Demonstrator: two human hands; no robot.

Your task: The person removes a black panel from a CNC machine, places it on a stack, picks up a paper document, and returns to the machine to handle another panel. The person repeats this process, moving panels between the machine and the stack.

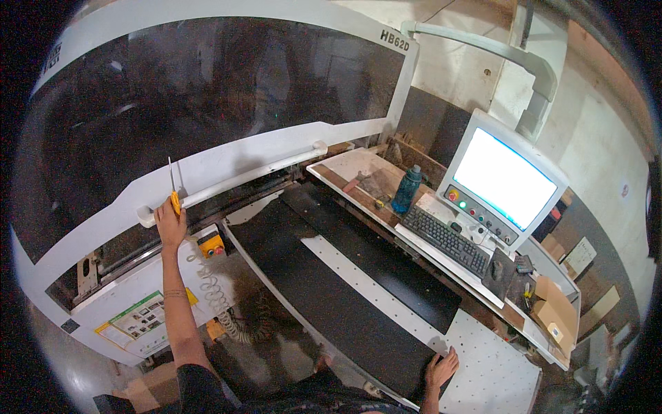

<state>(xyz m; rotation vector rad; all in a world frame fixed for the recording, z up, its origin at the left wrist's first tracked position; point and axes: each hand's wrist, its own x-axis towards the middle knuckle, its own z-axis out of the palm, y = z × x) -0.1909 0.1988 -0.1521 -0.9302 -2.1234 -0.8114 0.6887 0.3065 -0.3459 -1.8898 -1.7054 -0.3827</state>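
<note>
My left hand (170, 222) is closed round the yellow handle of a screwdriver (175, 201), its thin metal shaft pointing up. That hand is beside the white tubular handle (238, 181) along the lower edge of the machine's cover. Low on the right, my right hand (440, 370) grips the end of a long black panel (338, 300). The panel lies on a white table dotted with small holes (493, 362). A second black panel (386, 262) lies parallel to it on the far side, with a strip of the dotted table between them.
A large machine with a dark window (227, 76) rises ahead. Below its handle is an orange control box (211, 243) with a coiled cable (217, 297). Along the right, a side shelf bears a blue bottle (407, 190), a keyboard (445, 238) and a cardboard box (555, 310), under a lit monitor (507, 176).
</note>
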